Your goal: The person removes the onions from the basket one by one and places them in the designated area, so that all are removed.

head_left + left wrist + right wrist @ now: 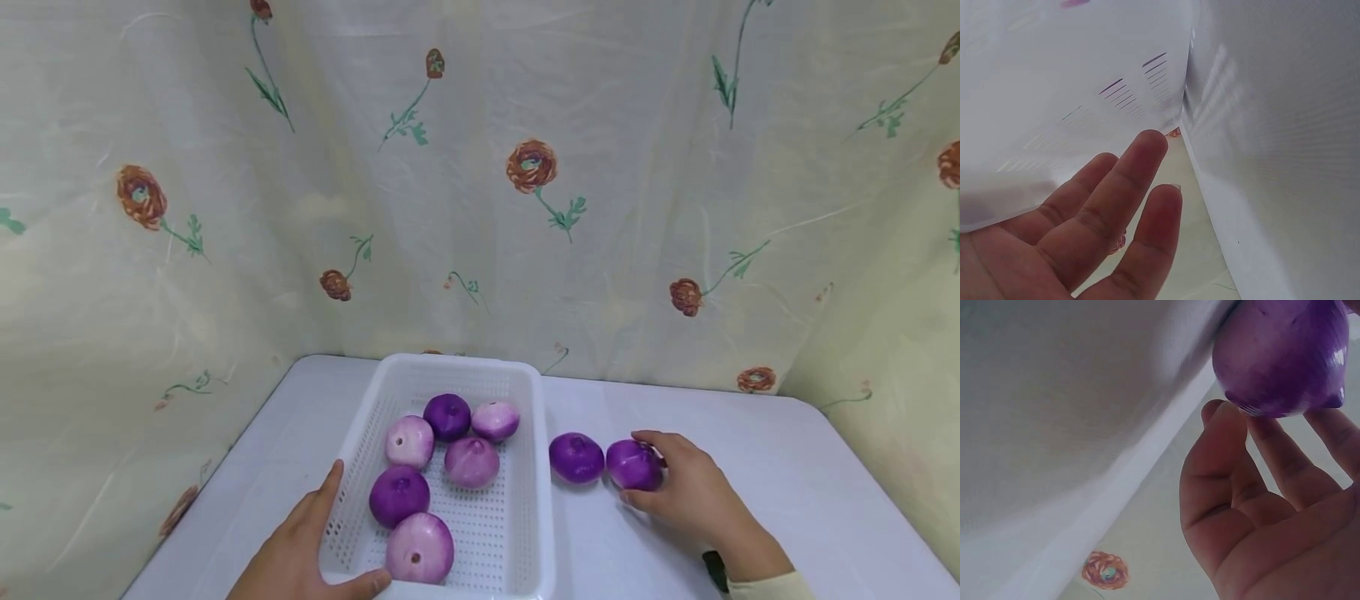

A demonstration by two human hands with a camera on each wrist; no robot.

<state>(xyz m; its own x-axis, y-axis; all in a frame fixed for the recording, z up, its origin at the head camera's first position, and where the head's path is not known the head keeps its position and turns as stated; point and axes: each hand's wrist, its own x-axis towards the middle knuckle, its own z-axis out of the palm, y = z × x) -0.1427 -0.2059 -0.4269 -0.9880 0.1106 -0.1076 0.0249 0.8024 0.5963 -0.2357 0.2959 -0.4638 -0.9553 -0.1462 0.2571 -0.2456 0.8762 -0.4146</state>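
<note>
On the white table my right hand holds a purple onion, its fingers curled over the far side and the thumb at the near side. In the right wrist view the same onion shows at the top, fingertips against it. Just left of it sits another purple onion. My left hand rests at the near left corner of a white plastic basket, thumb at the front rim, fingers extended along the outer side. The left wrist view shows those fingers straight beside the slotted wall.
Several onions lie inside the basket, among them a dark purple one and a pale one. A flower-printed curtain hangs behind and on both sides of the table. A small dark object shows by the right wrist.
</note>
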